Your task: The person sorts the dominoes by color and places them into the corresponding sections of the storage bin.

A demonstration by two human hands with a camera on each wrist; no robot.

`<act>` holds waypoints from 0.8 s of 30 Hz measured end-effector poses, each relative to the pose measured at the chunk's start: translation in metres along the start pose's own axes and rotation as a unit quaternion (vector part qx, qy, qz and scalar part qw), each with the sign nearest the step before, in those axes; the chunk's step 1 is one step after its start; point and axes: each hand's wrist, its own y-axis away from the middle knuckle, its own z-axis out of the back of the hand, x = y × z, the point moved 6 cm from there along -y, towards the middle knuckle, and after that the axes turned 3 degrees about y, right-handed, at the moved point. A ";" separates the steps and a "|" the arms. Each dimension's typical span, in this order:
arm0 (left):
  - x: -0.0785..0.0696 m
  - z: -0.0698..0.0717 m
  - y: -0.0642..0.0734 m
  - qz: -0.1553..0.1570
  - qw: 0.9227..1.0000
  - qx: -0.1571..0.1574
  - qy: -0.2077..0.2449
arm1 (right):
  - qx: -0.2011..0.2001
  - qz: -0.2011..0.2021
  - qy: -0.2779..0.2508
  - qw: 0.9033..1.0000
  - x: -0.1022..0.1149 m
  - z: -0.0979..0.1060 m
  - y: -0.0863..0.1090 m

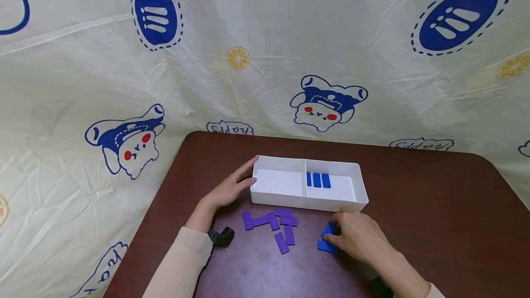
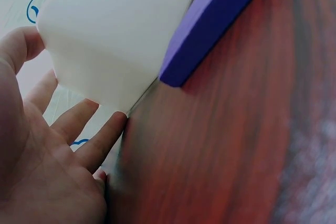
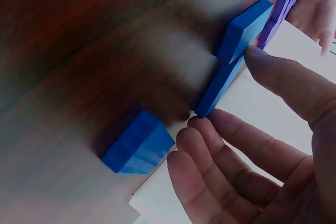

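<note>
My left hand (image 1: 229,191) rests its extended fingers against the left end of a white two-compartment box (image 1: 278,200). In the left wrist view the fingertips touch the box's end wall (image 2: 100,72). On the table before the box, my right hand (image 1: 360,236) pinches a blue block (image 3: 220,87) between thumb and fingers at its two ends. Another blue block (image 1: 327,246) lies right by the thumb. A further blue block (image 3: 137,142), hidden by the hand in the head view, lies beyond the fingertips. Three blue blocks (image 1: 316,180) lie in a row in the right compartment, beside the divider.
Several purple blocks (image 1: 281,243) lie scattered on the brown table (image 1: 434,206) in front of the box, between the hands. A printed sheet (image 1: 256,95) hangs behind the table and along its left. A black band (image 1: 222,237) circles the left wrist.
</note>
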 end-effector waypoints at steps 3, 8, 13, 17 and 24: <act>0.001 0.000 -0.001 -0.001 1.000 0.002 0.002 | 0.001 0.003 0.002 1.000 0.001 0.001 0.000; 0.002 0.000 -0.001 0.001 1.000 0.002 0.000 | 0.002 0.004 0.001 1.000 0.001 0.001 0.001; 0.003 0.000 -0.001 0.000 1.000 0.000 -0.005 | 0.000 0.004 -0.001 1.000 0.001 0.001 0.001; 0.003 -0.001 -0.001 -0.001 1.000 0.002 -0.004 | 0.001 0.001 0.001 1.000 -0.001 -0.001 0.001; 0.003 0.000 -0.001 0.000 1.000 0.000 -0.003 | -0.005 0.018 0.010 1.000 -0.001 0.001 0.001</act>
